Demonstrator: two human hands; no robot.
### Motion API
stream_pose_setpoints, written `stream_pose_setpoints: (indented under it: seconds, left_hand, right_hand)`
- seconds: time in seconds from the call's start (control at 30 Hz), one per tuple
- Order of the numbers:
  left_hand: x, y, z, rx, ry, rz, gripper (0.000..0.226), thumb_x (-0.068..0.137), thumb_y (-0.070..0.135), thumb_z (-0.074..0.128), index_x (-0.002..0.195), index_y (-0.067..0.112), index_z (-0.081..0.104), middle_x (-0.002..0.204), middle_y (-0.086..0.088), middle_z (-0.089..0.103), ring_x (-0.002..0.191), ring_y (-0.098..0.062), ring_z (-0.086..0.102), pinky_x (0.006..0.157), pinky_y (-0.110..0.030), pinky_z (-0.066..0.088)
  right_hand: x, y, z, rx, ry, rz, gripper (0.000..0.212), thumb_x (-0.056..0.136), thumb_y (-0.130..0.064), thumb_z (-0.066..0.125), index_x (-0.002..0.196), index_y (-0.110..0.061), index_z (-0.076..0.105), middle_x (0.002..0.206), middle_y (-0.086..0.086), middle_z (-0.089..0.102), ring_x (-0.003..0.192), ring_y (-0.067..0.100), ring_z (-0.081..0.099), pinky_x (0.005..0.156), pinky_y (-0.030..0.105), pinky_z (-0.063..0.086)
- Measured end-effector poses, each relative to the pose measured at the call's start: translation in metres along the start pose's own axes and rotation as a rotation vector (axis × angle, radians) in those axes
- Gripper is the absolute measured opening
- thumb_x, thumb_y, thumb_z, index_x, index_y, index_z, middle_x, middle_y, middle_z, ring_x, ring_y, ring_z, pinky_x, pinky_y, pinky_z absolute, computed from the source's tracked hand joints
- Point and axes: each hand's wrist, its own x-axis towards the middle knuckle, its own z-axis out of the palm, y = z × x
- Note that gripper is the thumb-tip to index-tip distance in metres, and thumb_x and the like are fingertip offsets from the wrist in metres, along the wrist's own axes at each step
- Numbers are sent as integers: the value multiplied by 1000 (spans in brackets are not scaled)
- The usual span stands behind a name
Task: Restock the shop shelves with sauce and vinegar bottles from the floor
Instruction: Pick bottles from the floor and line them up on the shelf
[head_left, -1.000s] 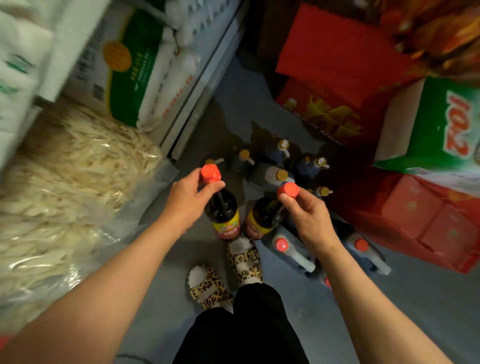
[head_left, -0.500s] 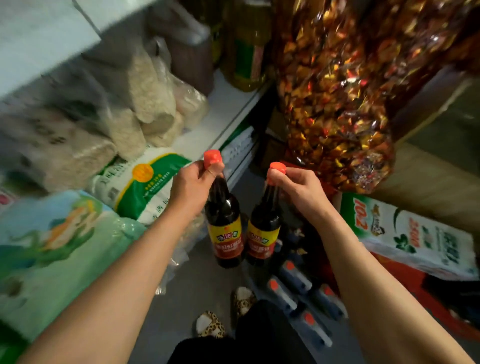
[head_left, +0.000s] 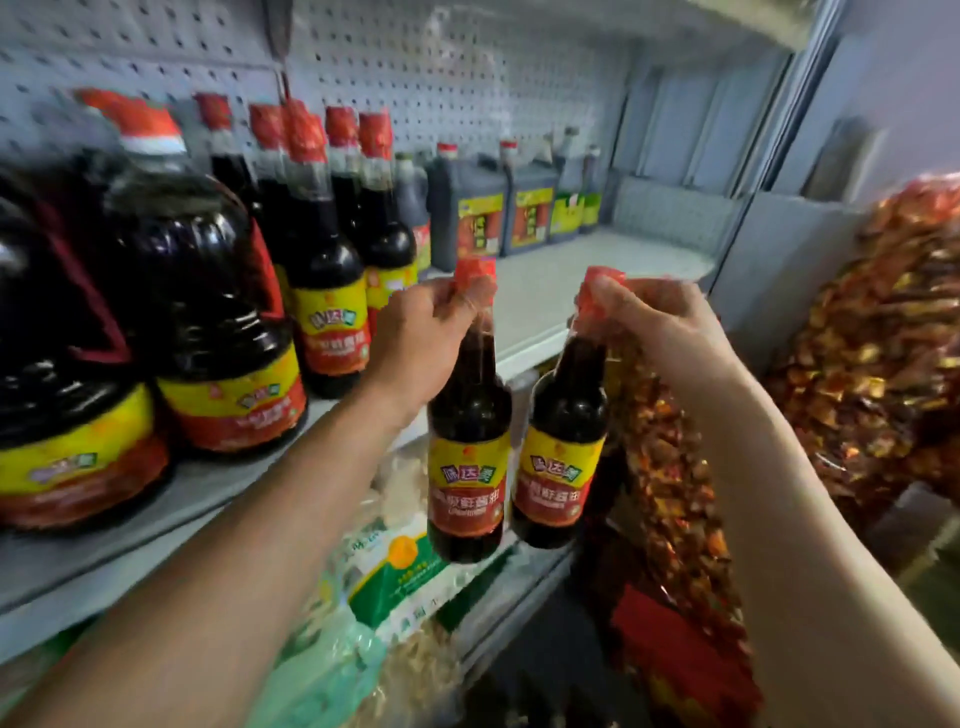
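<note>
Sauce bottles (head_left: 470, 470), caps hidden by hands (head_left: 415, 338)

Grey metal shelf (head_left: 561, 291) against white pegboard back panel (head_left: 441, 67), dim light

Small grocery shop. Grey metal shelf (head_left: 561, 291) with white pegboard back panel (head_left: 441, 67), stocked with rows of identical red-capped dark sauce bottles (head_left: 327, 291), big dark jugs with yellow-red labels (head_left: 223, 332), square dark canisters (head_left: 475, 213). Bagged dry goods (head_left: 395, 577) below, large bag of foil-wrapped sweets (head_left: 878, 364) at right.
</note>
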Motion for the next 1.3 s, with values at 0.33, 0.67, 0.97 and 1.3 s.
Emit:
stream_pose_setpoints:
  seconds: [0.33,0.67,0.97,1.3]
  left_hand:
    - [52,65,-46,104,344,87,60,87,68,52,90,12,73,85,-6,75,84,-27,71,86,-48,55]
    - [68,43,-43,193,586,59,23,101,50,47,87,35,59,86,3,71,83,-11,67,81,-26,48]
    - [73,28,-31,281,747,62,25,99,50,47,88,32,59,82,10,68,78,6,62,68,-8,42]
    - [83,19,-26,401,817,102,49,88,65,36,97,25,61,86,13,66,82,-2,61,76,-22,46]
  right_hand:
    - [113,-66,32,208,-209,-263,27,99,-31,62,95,-6,72,92,25,71,80,28,69,83,49,57]
    - [158,-44,87,362,-487,-291,20,105,-20,51,102,-13,70,93,4,76,91,20,73,87,33,59]
    - [165,-22,129,573,-442,-376,28,109,-25,43,127,-28,65,125,4,69,120,23,64,107,45,48]
    - [168,-15,144,627,-353,-425,36,109,-29,41,141,-21,56,117,-21,69,116,2,62,101,27,49]
